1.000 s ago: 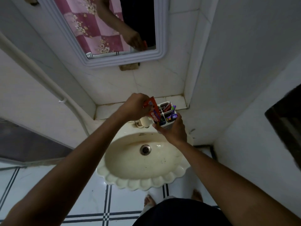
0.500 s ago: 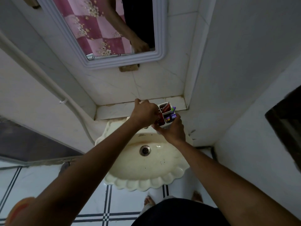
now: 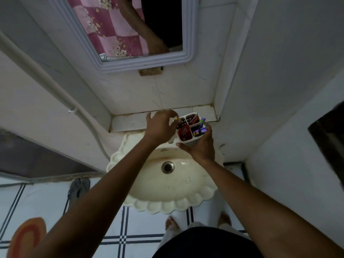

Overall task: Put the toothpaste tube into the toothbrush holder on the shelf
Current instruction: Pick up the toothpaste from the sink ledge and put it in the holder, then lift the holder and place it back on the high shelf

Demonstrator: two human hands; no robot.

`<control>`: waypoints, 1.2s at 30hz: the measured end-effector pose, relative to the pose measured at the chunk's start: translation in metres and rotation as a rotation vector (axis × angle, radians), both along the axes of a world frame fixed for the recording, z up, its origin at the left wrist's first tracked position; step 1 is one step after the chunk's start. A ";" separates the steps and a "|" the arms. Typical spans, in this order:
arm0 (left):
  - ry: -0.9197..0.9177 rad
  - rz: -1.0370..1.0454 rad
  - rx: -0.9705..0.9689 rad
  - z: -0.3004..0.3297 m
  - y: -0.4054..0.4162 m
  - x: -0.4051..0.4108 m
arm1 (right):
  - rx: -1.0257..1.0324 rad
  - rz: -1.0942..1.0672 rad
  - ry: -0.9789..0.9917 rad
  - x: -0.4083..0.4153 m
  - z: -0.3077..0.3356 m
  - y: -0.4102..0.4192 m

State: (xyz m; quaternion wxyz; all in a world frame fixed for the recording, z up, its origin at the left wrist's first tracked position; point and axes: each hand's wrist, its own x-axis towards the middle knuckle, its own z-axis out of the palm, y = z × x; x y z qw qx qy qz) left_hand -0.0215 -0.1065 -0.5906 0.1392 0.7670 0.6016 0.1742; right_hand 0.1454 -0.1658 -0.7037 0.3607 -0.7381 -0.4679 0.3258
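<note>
My right hand (image 3: 202, 146) grips a white four-compartment toothbrush holder (image 3: 189, 143) from below and the right, holding it over the back of the sink just in front of the tiled shelf (image 3: 130, 122). The red toothpaste tube (image 3: 183, 132) stands in the near-left compartment. Purple toothbrushes (image 3: 200, 130) fill the near-right one, and the far compartments hold dark red items. My left hand (image 3: 160, 125) hovers at the holder's left rim with its fingers curved and off the tube.
A cream scalloped sink (image 3: 167, 207) with a metal drain (image 3: 167, 167) sits below the shelf. A framed mirror (image 3: 130, 66) hangs above. A white pipe (image 3: 46, 81) runs down the left wall. Slippers (image 3: 78, 187) and an orange mat (image 3: 26, 237) lie on the floor.
My left hand pushed the red tube down into the holder's near-left compartment and let it go. My right hand kept its grip on the holder, shifting slightly toward the shelf.
</note>
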 end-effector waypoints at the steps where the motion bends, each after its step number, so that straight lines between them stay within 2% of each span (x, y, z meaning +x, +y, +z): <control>1: -0.037 0.030 0.018 -0.002 -0.002 -0.005 | 0.014 -0.015 0.000 -0.001 -0.001 0.001; 9: -0.179 0.133 -0.090 -0.010 -0.017 -0.034 | 0.071 -0.086 0.090 -0.002 0.007 0.008; 15: -0.192 0.100 -0.030 0.025 -0.007 -0.032 | 0.270 -0.117 0.101 0.013 0.064 0.014; 19: -0.190 0.054 0.050 0.071 0.006 -0.018 | 0.438 -0.117 0.121 0.026 0.129 0.024; 24: -0.197 -0.006 0.280 0.149 0.012 -0.005 | 0.631 -0.138 0.099 0.048 0.217 0.039; 36: -0.208 -0.139 0.734 0.366 0.010 0.008 | 1.080 -0.123 0.132 0.070 0.485 0.020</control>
